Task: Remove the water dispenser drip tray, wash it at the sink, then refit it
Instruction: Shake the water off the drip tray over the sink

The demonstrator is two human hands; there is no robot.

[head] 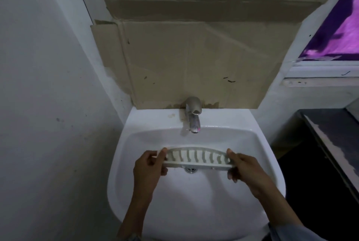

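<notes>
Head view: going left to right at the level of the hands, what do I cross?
Bare wall → sink rim → left hand → drip tray, gripped at both ends above the drain → right hand → far sink rim → dark counter.

drain (191,169) half hidden behind drip tray (196,157), tray ends covered by fingers (161,155), both forearms cut off at bottom edge, counter (334,135) cropped at right edge
</notes>
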